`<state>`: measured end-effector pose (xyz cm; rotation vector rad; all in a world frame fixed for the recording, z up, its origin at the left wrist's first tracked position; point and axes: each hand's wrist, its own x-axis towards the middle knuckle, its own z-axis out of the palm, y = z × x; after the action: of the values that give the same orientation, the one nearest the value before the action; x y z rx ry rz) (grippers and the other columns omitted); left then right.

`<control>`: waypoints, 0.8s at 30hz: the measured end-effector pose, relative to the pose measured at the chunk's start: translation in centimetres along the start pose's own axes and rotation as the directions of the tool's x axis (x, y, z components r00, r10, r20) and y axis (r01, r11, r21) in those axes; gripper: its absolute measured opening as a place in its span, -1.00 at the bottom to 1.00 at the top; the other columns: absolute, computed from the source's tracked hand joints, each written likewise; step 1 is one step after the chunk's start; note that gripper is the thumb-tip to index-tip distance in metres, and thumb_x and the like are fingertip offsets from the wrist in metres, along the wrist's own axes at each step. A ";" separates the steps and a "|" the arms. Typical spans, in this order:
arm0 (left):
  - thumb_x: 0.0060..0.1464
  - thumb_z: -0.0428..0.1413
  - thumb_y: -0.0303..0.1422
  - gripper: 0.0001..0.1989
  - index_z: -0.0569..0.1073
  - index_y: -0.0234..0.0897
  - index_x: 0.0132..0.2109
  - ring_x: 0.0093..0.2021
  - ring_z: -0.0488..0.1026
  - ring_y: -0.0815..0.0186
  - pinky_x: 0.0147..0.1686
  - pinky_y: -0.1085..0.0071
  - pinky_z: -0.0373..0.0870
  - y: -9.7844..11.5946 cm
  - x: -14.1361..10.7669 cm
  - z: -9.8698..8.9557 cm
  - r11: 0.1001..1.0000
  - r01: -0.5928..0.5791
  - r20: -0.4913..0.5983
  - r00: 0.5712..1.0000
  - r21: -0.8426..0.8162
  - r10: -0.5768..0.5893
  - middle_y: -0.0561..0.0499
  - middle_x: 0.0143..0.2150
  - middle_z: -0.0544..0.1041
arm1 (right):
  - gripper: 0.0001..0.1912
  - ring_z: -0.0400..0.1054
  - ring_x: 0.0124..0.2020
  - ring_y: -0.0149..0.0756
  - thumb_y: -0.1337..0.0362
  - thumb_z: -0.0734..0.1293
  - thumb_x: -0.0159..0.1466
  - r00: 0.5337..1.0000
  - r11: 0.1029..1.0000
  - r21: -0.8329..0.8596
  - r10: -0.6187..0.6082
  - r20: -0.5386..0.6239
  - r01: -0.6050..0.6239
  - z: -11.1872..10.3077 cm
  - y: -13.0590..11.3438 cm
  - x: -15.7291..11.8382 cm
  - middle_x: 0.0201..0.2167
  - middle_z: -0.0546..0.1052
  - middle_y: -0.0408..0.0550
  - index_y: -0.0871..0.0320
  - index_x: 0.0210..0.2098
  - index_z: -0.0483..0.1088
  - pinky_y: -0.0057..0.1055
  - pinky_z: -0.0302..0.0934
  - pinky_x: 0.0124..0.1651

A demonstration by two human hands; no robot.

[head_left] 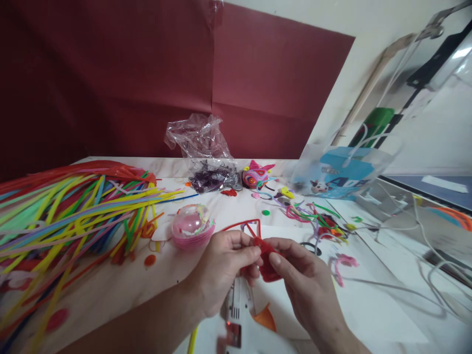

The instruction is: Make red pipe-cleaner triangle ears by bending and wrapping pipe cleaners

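A small red fuzzy piece [270, 269], apparently made of pipe cleaner, is held between both hands near the middle of the head view. Thin red stems stick up and to the left from it. My left hand [229, 265] pinches its upper left part with thumb and fingers. On its right side, my right hand [300, 275] presses it between thumb and bent fingers. Below the hands lies a white device [239, 324], perhaps a glue gun, with a small red light. An orange piece [265, 318] lies beside it on white paper [368, 314].
Many coloured pipe cleaners [84, 206] are heaped at the left. A pink clear-topped ball [192, 226], a plastic bag [206, 157] and a colourful fuzzy figure [255, 176] stand beyond the hands. At the right are a blue-white bag [339, 172], scraps and loose cables [427, 228].
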<state>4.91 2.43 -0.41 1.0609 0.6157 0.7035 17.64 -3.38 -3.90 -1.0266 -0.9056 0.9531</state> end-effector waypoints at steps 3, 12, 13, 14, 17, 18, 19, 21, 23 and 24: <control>-0.08 0.10 -0.43 -0.91 0.35 -0.37 -0.48 -0.65 0.26 0.51 -0.63 0.54 0.20 -0.2 0.2 0.0 0.997 -0.029 -0.027 0.999 0.070 0.031 0.08 -0.61 0.38 | -0.81 0.35 -0.51 -0.40 0.20 0.45 0.04 0.999 0.998 -0.056 -0.036 0.006 0.037 0.2 -0.1 0.1 -0.52 0.52 -0.12 0.16 -0.39 0.46 -0.52 0.28 -0.43; -0.09 0.06 -0.42 -0.91 0.32 -0.33 -0.50 -0.67 0.23 0.49 -0.64 0.54 0.20 -0.3 0.1 0.1 0.943 -0.082 -0.015 0.996 0.322 0.092 0.14 -0.68 0.32 | -0.72 0.35 -0.52 -0.30 0.11 0.35 0.15 0.998 0.964 -0.262 -0.041 0.043 0.051 0.1 0.1 0.0 -0.59 0.45 -0.08 0.21 -0.52 0.40 -0.37 0.30 -0.41; -0.08 0.05 -0.42 -0.90 0.31 -0.33 -0.51 -0.68 0.22 0.49 -0.65 0.54 0.18 -0.3 0.1 0.1 0.937 -0.077 -0.019 0.996 0.340 0.088 0.15 -0.69 0.30 | -0.71 0.35 -0.54 -0.32 0.11 0.34 0.15 0.999 0.967 -0.253 -0.028 0.046 0.039 0.1 0.1 -0.1 -0.60 0.45 -0.09 0.21 -0.53 0.39 -0.39 0.30 -0.43; -0.07 0.05 -0.43 -0.89 0.31 -0.32 -0.51 -0.68 0.20 0.49 -0.66 0.55 0.16 -0.2 0.0 0.1 0.930 -0.076 -0.022 0.996 0.359 0.090 0.16 -0.70 0.29 | -0.71 0.34 -0.56 -0.34 0.11 0.34 0.15 0.999 0.971 -0.237 -0.015 0.043 0.025 0.2 0.1 -0.2 -0.62 0.44 -0.11 0.21 -0.54 0.38 -0.42 0.29 -0.46; -0.06 0.04 -0.44 -0.88 0.30 -0.32 -0.52 -0.68 0.18 0.51 -0.66 0.57 0.13 -0.1 0.0 0.1 0.911 -0.101 -0.019 0.993 0.399 0.118 0.19 -0.70 0.26 | -0.69 0.30 -0.62 -0.43 0.11 0.36 0.14 0.999 0.985 -0.172 0.015 0.028 -0.010 0.4 0.0 -0.5 -0.66 0.41 -0.16 0.22 -0.57 0.36 -0.53 0.24 -0.53; -0.05 0.04 -0.45 -0.88 0.30 -0.32 -0.52 -0.67 0.18 0.52 -0.66 0.57 0.13 -0.1 0.0 0.1 0.908 -0.109 -0.013 0.992 0.405 0.125 0.19 -0.69 0.26 | -0.69 0.28 -0.63 -0.46 0.12 0.37 0.14 1.000 0.989 -0.145 0.020 0.024 -0.017 0.5 0.0 -0.6 -0.67 0.41 -0.17 0.22 -0.57 0.36 -0.57 0.22 -0.55; -0.05 0.04 -0.45 -0.89 0.31 -0.32 -0.51 -0.66 0.18 0.52 -0.65 0.57 0.13 -0.1 0.0 0.1 0.906 -0.115 -0.007 0.992 0.408 0.129 0.19 -0.68 0.26 | -0.69 0.27 -0.64 -0.49 0.13 0.38 0.13 0.999 0.993 -0.115 0.026 0.026 -0.023 0.6 -0.1 -0.6 -0.68 0.41 -0.17 0.23 -0.58 0.36 -0.60 0.20 -0.57; -0.05 0.05 -0.44 -0.91 0.33 -0.33 -0.48 -0.64 0.20 0.52 -0.64 0.58 0.15 -0.1 0.1 -0.1 0.905 -0.127 0.010 0.991 0.406 0.135 0.17 -0.63 0.29 | -0.71 0.26 -0.66 -0.52 0.14 0.39 0.11 0.999 0.998 -0.038 0.042 0.032 -0.040 0.6 -0.1 -0.6 -0.70 0.41 -0.19 0.23 -0.58 0.37 -0.64 0.18 -0.59; -0.05 0.06 -0.43 -0.94 0.35 -0.34 -0.43 -0.62 0.22 0.52 -0.63 0.57 0.18 0.0 0.2 -0.4 0.908 -0.132 0.048 0.991 0.398 0.124 0.16 -0.57 0.32 | -0.72 0.28 -0.69 -0.52 0.16 0.41 0.09 0.996 0.997 0.032 0.066 0.051 -0.068 0.5 -0.2 -0.4 -0.72 0.41 -0.20 0.23 -0.58 0.38 -0.65 0.18 -0.61; -0.05 0.07 -0.42 -0.94 0.37 -0.34 -0.40 -0.61 0.23 0.52 -0.62 0.57 0.19 0.1 0.3 -0.5 0.910 -0.125 0.069 0.992 0.396 0.107 0.15 -0.56 0.33 | -0.73 0.29 -0.70 -0.51 0.16 0.42 0.08 0.995 0.995 0.056 0.081 0.066 -0.085 0.4 -0.2 -0.3 -0.72 0.42 -0.19 0.23 -0.58 0.39 -0.65 0.19 -0.62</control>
<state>4.66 3.00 -0.51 1.5009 0.6780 0.6684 17.22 -3.61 -3.65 -0.9951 -0.8874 1.0813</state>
